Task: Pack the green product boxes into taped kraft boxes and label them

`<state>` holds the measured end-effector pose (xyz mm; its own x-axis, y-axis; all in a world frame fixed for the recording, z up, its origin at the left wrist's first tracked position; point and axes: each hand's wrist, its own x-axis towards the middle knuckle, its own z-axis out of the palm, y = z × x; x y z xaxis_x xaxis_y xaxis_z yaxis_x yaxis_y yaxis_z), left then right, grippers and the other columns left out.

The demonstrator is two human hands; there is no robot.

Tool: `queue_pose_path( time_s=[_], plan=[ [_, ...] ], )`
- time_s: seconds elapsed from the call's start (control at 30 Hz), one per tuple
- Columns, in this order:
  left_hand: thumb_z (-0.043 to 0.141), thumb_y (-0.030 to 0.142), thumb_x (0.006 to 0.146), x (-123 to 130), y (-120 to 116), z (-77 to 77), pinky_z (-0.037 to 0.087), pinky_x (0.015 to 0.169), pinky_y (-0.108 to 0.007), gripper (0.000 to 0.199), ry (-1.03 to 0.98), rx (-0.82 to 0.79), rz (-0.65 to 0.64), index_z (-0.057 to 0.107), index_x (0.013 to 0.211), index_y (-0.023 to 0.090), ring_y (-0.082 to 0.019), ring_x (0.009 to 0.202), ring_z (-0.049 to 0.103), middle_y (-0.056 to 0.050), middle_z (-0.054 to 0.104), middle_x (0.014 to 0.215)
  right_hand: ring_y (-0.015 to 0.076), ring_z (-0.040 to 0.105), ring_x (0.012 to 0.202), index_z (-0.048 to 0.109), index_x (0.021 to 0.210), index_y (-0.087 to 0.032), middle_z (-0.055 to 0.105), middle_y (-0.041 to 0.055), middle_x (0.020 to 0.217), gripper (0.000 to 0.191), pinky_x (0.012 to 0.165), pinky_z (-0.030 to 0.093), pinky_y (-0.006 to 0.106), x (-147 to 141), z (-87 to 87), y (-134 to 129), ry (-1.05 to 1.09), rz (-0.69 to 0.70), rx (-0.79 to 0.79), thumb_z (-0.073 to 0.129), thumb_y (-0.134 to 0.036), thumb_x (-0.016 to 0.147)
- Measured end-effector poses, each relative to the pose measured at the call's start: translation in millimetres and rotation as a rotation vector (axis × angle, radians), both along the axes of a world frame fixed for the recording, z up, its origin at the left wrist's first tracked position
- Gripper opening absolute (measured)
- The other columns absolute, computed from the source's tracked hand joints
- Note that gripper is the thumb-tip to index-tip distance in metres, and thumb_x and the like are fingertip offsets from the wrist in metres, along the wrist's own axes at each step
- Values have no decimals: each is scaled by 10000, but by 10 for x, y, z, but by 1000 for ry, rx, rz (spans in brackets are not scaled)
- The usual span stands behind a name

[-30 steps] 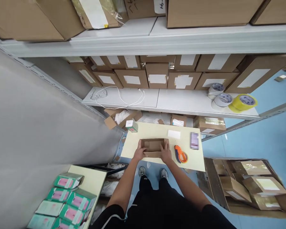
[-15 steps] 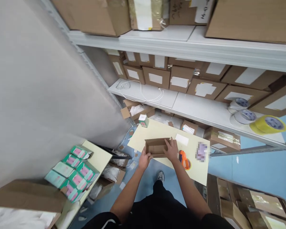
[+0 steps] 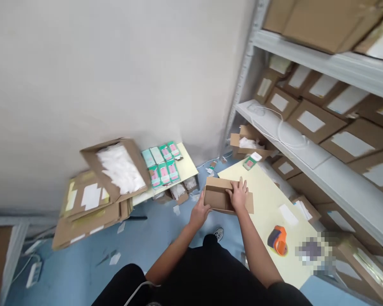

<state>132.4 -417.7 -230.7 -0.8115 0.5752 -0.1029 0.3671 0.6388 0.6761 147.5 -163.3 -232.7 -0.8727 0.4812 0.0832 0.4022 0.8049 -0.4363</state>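
Note:
An open cardboard box (image 3: 218,182) is held up in front of me, its bare inside facing up, over the left edge of the pale yellow table (image 3: 264,225). My left hand (image 3: 199,212) grips its left end, with the thumb on the near wall and fingers partly hidden outside. On the right end lies my right hand (image 3: 238,195), thumb and fingers bent over the box wall. A small green-and-white carton (image 3: 252,160) stands at the table's far corner. An orange tape dispenser (image 3: 278,240) rests right of my right forearm.
Green and pink cartons (image 3: 162,163) sit on a side table (image 3: 185,158) by the wall. Left of them, a large box (image 3: 140,170) holds white material. Shelves (image 3: 306,157) with labelled boxes rise at right. Paper scraps (image 3: 115,258) lie on the floor.
My view has swung left, bringing the side table and the large box of white material nearer the middle. Both hands still hold the cardboard box, now at the table's left edge.

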Motion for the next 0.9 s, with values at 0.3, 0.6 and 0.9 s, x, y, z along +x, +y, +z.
queue_pose_path(
  time_s=[0.3,0.6,0.9],
  plan=[
    [666,273,961,-2,-1922,110,546,1076,-441,120,176,0,263,752,894,224,-305,1373,578,-43,323,1732,243,696,945,725,984,-203,797,119,1018,287,888,372,322,-678,376,-1934,-236,496,179,535,-400,1071],
    [785,262,883,-10,-3587,239,515,1132,-447,51,115,-12,437,755,867,223,-328,1467,510,-67,279,1747,334,615,1319,703,1294,-226,710,160,1363,332,1091,414,446,-1208,489,-3689,-263,668,155,665,-363,994],
    [789,224,857,-210,-4224,304,478,1177,-516,38,18,-45,624,762,881,215,-373,1531,417,-68,365,1709,336,458,1498,516,1538,-185,428,186,1648,655,1206,424,485,-2172,623,-4615,51,812,-68,679,-403,943]
  ],
)
